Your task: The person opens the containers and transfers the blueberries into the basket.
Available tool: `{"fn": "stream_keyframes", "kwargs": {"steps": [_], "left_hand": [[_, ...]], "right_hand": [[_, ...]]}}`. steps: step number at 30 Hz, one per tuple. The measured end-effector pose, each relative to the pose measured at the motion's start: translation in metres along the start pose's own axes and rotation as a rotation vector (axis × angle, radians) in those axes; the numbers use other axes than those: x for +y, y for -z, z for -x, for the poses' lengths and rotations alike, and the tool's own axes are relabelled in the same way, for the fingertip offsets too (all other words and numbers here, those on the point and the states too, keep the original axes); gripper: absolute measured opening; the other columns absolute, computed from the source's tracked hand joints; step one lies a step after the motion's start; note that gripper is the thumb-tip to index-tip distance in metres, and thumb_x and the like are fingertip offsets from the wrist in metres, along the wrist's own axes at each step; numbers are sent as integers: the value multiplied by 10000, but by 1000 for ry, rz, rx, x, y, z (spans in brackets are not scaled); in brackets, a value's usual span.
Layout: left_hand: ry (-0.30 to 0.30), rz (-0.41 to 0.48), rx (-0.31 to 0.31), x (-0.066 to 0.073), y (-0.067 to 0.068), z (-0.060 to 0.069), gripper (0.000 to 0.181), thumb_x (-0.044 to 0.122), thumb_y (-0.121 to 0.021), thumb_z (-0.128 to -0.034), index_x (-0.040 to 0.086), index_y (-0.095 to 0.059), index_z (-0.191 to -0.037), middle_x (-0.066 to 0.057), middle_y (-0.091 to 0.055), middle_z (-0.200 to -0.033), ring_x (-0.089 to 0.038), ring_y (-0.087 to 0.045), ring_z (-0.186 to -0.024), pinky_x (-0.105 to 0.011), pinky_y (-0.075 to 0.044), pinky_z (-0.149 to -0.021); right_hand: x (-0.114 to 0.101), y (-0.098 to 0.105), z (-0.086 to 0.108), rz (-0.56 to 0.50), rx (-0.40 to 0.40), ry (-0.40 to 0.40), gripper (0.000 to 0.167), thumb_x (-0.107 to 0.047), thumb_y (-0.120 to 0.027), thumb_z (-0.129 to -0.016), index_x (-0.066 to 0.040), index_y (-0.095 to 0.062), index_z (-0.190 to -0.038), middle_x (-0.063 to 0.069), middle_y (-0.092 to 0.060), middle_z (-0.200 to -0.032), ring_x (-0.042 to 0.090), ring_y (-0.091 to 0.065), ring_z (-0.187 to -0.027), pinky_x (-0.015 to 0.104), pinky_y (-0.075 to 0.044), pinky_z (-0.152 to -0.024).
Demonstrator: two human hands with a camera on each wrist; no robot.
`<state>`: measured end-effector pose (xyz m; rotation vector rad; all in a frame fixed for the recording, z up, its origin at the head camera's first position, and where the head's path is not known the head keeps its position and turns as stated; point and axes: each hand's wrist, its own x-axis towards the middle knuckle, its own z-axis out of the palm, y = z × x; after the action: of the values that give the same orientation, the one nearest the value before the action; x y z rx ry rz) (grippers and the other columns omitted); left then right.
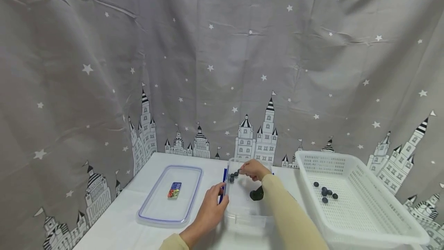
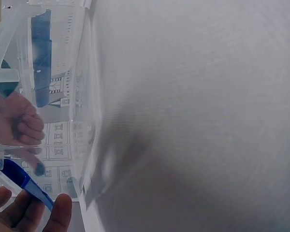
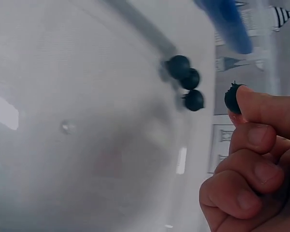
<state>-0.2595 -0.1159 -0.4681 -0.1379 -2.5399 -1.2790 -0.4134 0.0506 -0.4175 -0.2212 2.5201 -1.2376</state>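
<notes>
At the far left, a clear lid with a blue seal (image 1: 157,203) lay flat on the white table (image 1: 213,169), bearing a small printed label (image 1: 174,190). A grey curtain (image 1: 208,49) patterned with stars and castles hung behind the table.

Next came the left hand (image 1: 209,207), at the left side of a clear box (image 1: 239,200). Its fingers were bent and narrowly spaced, the thumb opposite, about the blue latch (image 2: 24,181); from where I stood I could not tell whether they gripped it.

Three dark round berries (image 3: 189,79) were noted inside the box, grouped at its left side towards the back. Just beside them, the right hand (image 1: 254,169) held a fourth berry (image 3: 232,99) pinched between thumb and forefinger, the remaining fingers curled towards the palm. Nearer the front of the box sat a larger dark green object (image 1: 256,194), partly covered by the pale yellow sleeve (image 1: 295,211).

At the far right stood a white perforated basket (image 1: 360,203). Six more dark berries (image 1: 325,200) were counted on its floor, towards its left side, several touching.
</notes>
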Motion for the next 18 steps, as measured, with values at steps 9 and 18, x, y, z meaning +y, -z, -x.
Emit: {"fn": "stream_keyframes", "kwargs": {"steps": [9, 18], "left_hand": [[-12, 7, 13, 0, 0, -1, 450, 202, -569, -971, 32, -543, -1388, -19, -595, -1100, -219, -541, -1111, -466, -467, -971], [5, 35, 5, -3, -1, -1, 466, 217, -576, -962, 42, -542, -1392, -32, -601, -1124, -218, -547, -1126, -481, -466, -994]], "right_hand": [[-12, 28, 9, 54, -35, 59, 140, -145, -669, -944, -46, -712, -1033, -26, -433, -663, 105, -313, -526, 242, -289, -498], [-12, 67, 29, 66, -36, 91, 175, -147, -639, -962, -28, -684, -1082, -19, -444, -690, 108, -312, -526, 238, -287, -508]]}}
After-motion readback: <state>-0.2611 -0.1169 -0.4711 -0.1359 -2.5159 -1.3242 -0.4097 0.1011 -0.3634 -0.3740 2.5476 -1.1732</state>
